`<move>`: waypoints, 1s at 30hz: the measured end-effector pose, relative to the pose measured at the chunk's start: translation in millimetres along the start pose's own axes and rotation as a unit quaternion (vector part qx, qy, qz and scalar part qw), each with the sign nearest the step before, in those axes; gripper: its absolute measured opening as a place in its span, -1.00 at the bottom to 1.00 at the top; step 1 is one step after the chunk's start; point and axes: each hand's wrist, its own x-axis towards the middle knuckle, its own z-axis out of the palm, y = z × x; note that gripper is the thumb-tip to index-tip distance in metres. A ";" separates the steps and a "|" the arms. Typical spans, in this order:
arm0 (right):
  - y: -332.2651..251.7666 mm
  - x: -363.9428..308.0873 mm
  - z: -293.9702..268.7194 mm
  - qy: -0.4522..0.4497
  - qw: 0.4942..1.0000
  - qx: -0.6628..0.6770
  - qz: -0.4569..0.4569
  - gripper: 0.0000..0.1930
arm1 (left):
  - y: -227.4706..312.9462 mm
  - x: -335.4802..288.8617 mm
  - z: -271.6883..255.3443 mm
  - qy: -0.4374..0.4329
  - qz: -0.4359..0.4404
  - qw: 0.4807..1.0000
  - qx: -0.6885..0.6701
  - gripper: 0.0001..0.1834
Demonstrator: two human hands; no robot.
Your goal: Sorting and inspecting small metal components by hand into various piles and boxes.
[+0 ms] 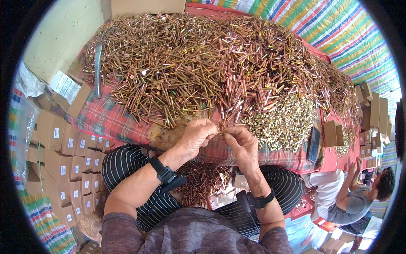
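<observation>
your left hand [195,133] and right hand [244,144] meet at the fingertips, thumbs and forefingers pinched together. between them you have hold of a small metal piece [222,131], mostly hidden by your fingers, so you cannot tell its full shape. it sits above the near edge of the plaid cloth [103,112]. just beyond and to the right of your right hand lies a pile of short brass-coloured pieces [281,127]; farther back, a broad heap of long copper-coloured rods [160,63] spreads across. another heap of metal pieces [198,182] shows below, between your knees. labelled brown cartons [63,163] stand stacked at your left.
</observation>
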 end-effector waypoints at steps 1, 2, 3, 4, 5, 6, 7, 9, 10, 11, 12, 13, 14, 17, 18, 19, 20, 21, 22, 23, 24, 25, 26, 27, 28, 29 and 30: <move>0.7 -0.6 -0.1 0.000 1.000 0.000 0.000 -0.89 | 0.3 -0.4 0.5 0.000 0.000 1.000 0.000 -0.97; 1.6 -1.0 -0.3 -0.004 1.000 -0.024 -0.010 -0.89 | 0.9 -1.1 1.7 0.001 -0.002 1.000 0.001 -0.96; 2.4 -1.3 -0.3 -0.009 0.999 -0.049 -0.020 -0.89 | 1.1 -1.5 2.4 0.002 -0.005 1.000 0.001 -0.95; 3.0 -1.4 0.3 -0.009 0.999 -0.049 -0.020 -0.89 | 0.9 -1.5 2.3 0.001 -0.005 1.000 0.001 -0.95; 3.6 -1.4 1.6 -0.005 0.997 -0.070 -0.044 -0.89 | 0.7 -1.7 1.7 -0.002 -0.001 1.000 0.007 -0.94; 4.1 -1.5 2.3 0.000 0.994 -0.090 -0.069 -0.90 | 0.6 -1.9 1.4 -0.006 0.003 1.000 0.012 -0.93; 4.6 -2.0 1.7 -0.001 0.994 -0.090 -0.069 -0.90 | 0.6 -2.1 2.1 -0.006 0.003 1.000 0.012 -0.93; 5.7 -3.1 -0.5 -0.014 0.995 -0.088 -0.037 -0.92 | 0.6 -2.4 3.9 0.000 0.052 0.996 0.072 -0.92; 3.5 -3.2 -0.7 -0.015 0.995 -0.088 -0.037 -0.92 | 1.6 -3.4 4.4 0.000 0.052 0.996 0.072 -0.92; -0.4 -3.5 -0.2 -0.014 0.986 -0.154 -0.069 -0.90 | 3.0 -5.2 4.9 -0.007 0.063 0.995 0.073 -0.92; -2.5 -3.6 0.0 -0.013 0.970 -0.219 -0.101 -0.88 | 3.6 -6.3 5.0 -0.015 0.073 0.994 0.075 -0.91; 1.1 -3.6 -1.0 -0.013 0.971 -0.219 -0.100 -0.88 | 2.2 -6.1 4.9 -0.014 0.073 0.994 0.075 -0.91; 5.4 -3.5 -2.3 -0.018 0.976 -0.207 -0.062 -0.85 | -0.4 -5.2 5.5 -0.011 0.086 0.992 0.093 -0.91; -0.4 -3.8 0.0 -0.021 0.986 -0.161 0.034 -0.79 | -6.8 -2.7 4.3 -0.015 0.093 0.990 0.107 -0.90; -5.6 -4.2 3.4 -0.020 0.988 -0.126 0.091 -0.76 | -7.9 -2.3 3.4 -0.022 0.085 0.991 0.104 -0.89; -8.4 -5.3 8.1 -0.021 0.988 -0.126 0.091 -0.76 | -7.2 -2.0 2.5 -0.021 0.085 0.991 0.103 -0.89; -10.5 -6.9 13.4 0.006 0.991 -0.130 0.015 -0.73 | -5.8 -1.8 1.7 -0.021 0.066 0.994 0.079 -0.89; -11.1 -7.8 15.9 0.033 0.988 -0.134 -0.062 -0.70 | -4.5 -1.8 1.0 -0.020 0.047 0.997 0.054 -0.89; -10.1 -6.9 13.0 0.033 0.989 -0.134 -0.062 -0.70 | -2.7 -2.9 0.8 -0.020 0.047 0.997 0.055 -0.89; -9.0 -4.8 7.1 0.010 0.963 -0.245 -0.115 -0.71 | 0.0 -4.6 1.3 -0.025 0.043 0.997 0.064 -0.89; -8.4 -3.4 1.8 -0.014 0.921 -0.353 -0.166 -0.72 | 1.3 -5.5 1.8 -0.030 0.039 0.996 0.074 -0.90; -8.6 -3.1 -1.4 -0.044 0.961 -0.265 0.066 -0.75 | -0.4 -5.2 3.3 -0.031 0.039 0.996 0.074 -0.90; -7.7 -3.0 -0.1 -0.044 0.961 -0.264 0.066 -0.75 | -3.6 -4.5 4.9 -0.028 0.040 0.997 0.067 -0.90; -6.5 -3.3 3.1 -0.020 0.977 -0.213 -0.003 -0.72 | -5.2 -4.1 5.7 -0.026 0.041 0.997 0.059 -0.91; -5.1 -3.3 6.5 0.005 0.984 -0.161 -0.072 -0.69 | -4.2 -3.8 4.4 -0.026 0.041 0.997 0.060 -0.91; -3.5 -0.8 9.8 0.032 0.944 -0.244 -0.219 -0.66 | -3.3 -3.5 2.5 -0.026 0.037 0.997 0.058 -0.91; -6.4 -1.5 8.0 0.032 0.944 -0.244 -0.218 -0.66 | -3.1 -3.3 1.5 -0.026 0.032 0.998 0.055 -0.92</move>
